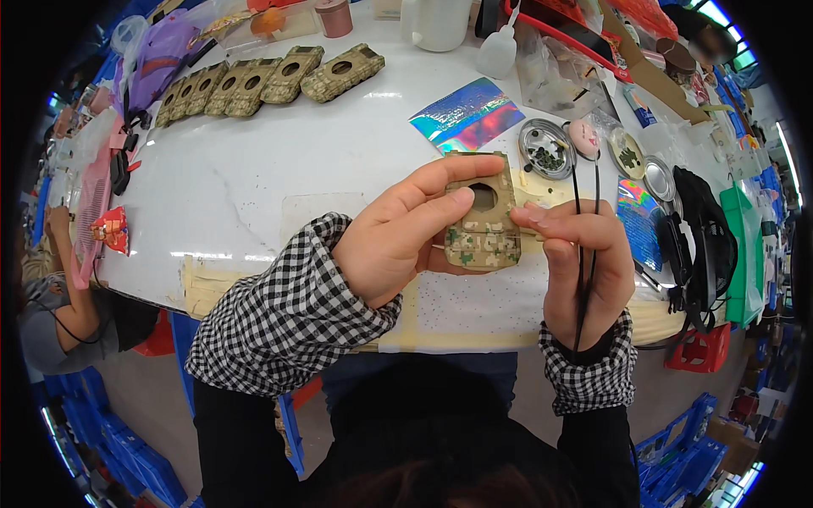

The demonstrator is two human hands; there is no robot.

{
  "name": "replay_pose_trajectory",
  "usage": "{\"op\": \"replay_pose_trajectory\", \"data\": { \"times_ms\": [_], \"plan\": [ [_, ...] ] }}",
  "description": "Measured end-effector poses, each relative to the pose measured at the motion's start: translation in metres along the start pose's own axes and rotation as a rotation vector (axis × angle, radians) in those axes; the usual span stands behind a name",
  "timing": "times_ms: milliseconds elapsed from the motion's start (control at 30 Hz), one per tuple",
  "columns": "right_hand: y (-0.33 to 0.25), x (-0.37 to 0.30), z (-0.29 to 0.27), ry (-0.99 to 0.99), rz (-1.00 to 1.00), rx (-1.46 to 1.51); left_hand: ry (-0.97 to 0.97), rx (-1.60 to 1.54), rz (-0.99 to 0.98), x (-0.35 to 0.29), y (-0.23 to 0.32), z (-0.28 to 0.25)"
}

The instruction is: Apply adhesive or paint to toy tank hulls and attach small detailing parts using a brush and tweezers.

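White table spreads out beneath the grip, with blue crates on the floor behind it to the left. Ahead and left of the hands lies a row of similar camouflage shells; just beyond them, an iridescent sheet and a round tin. The left hand grasps the camouflage hull, which sits between both hands above the tabletop. The right hand's fingertips meet its right edge; whether they pinch anything, I cannot tell.
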State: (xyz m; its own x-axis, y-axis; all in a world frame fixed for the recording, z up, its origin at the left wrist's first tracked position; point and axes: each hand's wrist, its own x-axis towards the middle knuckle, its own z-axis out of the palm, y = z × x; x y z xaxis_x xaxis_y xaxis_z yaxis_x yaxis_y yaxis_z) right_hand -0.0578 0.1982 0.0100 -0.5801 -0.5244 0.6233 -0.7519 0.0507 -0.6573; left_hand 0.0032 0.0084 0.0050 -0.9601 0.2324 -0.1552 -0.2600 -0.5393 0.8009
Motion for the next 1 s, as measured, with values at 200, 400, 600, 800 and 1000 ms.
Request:
{"op": "replay_pose_trajectory", "data": {
  "times_ms": [200,400,600,800,1000],
  "plan": [
    [0.002,-0.001,0.001,0.002,-0.001,-0.011,-0.009,0.009,0.009,0.001,-0.002,0.0],
    [0.002,0.0,0.002,0.003,-0.004,-0.011,-0.005,0.027,0.009,0.001,-0.002,-0.001],
    [0.002,0.0,0.002,-0.005,0.01,0.033,-0.004,0.023,0.008,0.001,-0.002,-0.002],
    [0.003,-0.004,-0.003,0.179,0.135,0.206,0.017,0.022,0.021,0.001,-0.002,-0.002],
    [0.02,-0.004,-0.026,0.183,-0.024,-0.463,0.105,0.072,0.05,0.0,0.002,-0.001]
  ]
}}
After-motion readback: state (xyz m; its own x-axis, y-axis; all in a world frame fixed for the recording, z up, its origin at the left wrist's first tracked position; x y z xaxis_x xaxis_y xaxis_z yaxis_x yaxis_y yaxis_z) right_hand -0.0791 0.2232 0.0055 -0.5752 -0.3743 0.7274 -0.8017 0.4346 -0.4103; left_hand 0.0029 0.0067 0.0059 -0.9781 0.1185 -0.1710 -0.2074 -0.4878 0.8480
